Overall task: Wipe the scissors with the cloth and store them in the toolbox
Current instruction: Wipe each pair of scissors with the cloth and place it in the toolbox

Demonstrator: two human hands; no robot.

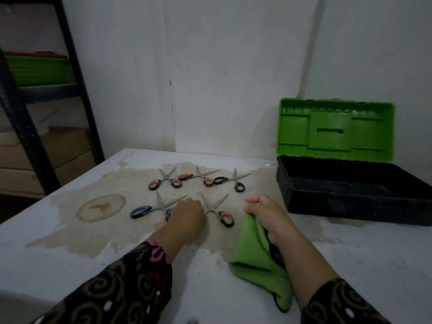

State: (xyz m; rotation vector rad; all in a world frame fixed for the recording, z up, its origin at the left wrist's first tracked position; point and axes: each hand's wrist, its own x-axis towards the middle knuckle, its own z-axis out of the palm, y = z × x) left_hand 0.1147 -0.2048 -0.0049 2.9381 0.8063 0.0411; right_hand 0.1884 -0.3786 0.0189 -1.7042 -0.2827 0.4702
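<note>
Several pairs of scissors lie open on the table. The back row has a pink-handled pair (pixel 164 180), an orange-handled pair (pixel 198 177) and a black-handled pair (pixel 231 181). In the front row are a blue-handled pair (pixel 149 209) and an orange-and-black pair (pixel 218 210). My left hand (pixel 187 215) rests between the front two, fingers curled over the hidden left handle of the orange-and-black pair, which lies flat. My right hand (pixel 266 215) grips a folded green cloth (pixel 259 260) that hangs onto the table. The toolbox (pixel 350 190) stands open at the right, black base, green lid (pixel 335 129) upright.
The white table (pixel 70 265) has a large brown stain and a ring mark (pixel 101 206) left of the scissors. A black metal shelf (pixel 25 113) with a green basket (pixel 35 69) and cardboard boxes stands at the far left. A white wall is behind.
</note>
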